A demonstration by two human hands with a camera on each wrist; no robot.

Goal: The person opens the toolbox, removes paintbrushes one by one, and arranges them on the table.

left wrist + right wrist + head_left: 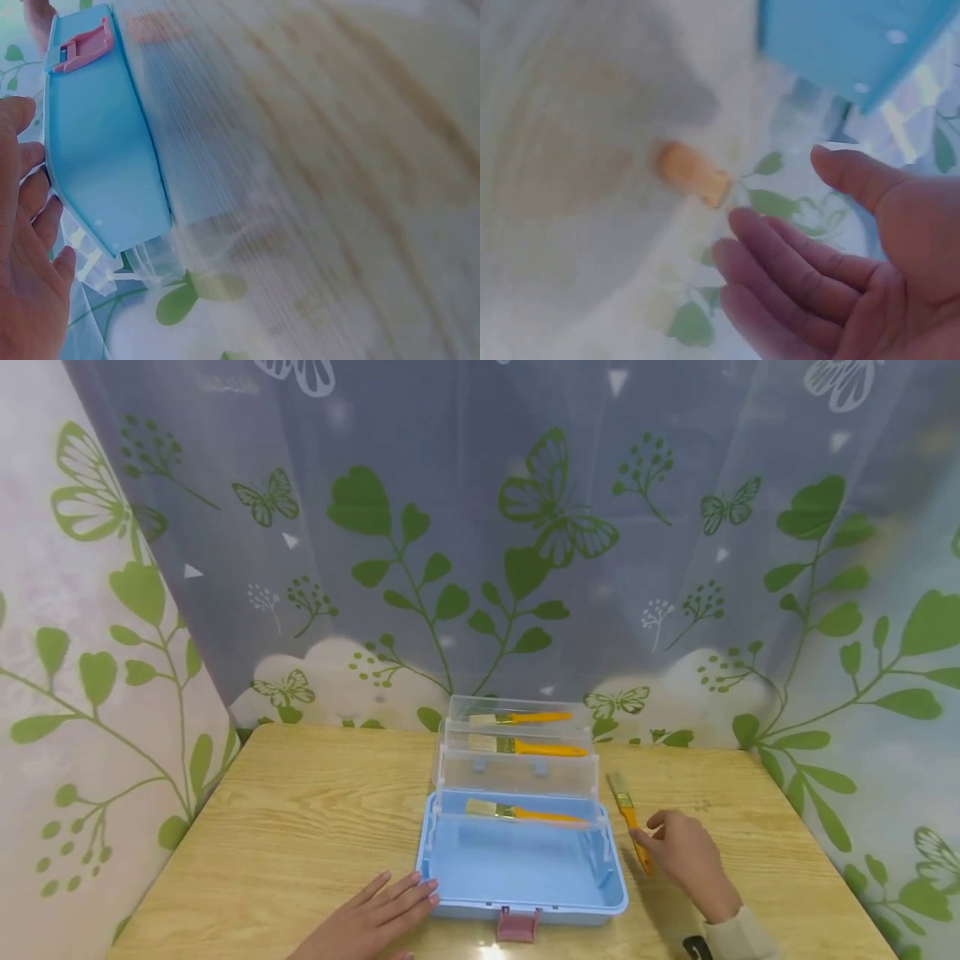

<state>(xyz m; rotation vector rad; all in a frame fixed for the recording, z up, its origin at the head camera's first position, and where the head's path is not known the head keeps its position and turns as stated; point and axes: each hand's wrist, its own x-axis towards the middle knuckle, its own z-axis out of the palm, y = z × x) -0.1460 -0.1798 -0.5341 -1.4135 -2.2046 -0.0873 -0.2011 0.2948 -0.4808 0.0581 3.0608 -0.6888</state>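
A light blue box (517, 870) stands with its clear fold-out trays (517, 775) raised at the back. Three paintbrushes with orange handles lie in these tiers: a top brush (542, 717), a middle brush (547, 749) and a lower brush (546, 816). My left hand (371, 917) rests with extended fingers at the box's front left corner. Right of the box, another paintbrush (628, 814) lies on the table, bristles pointing away. My right hand (684, 853) is beside its handle; in the right wrist view the fingers (769, 262) are apart from the orange handle end (694, 174).
A pink latch (517, 927) hangs at the box's front. The wooden table (300, 810) ends at a patterned cloth backdrop (465, 543) behind, with more cloth (97, 677) along the sides.
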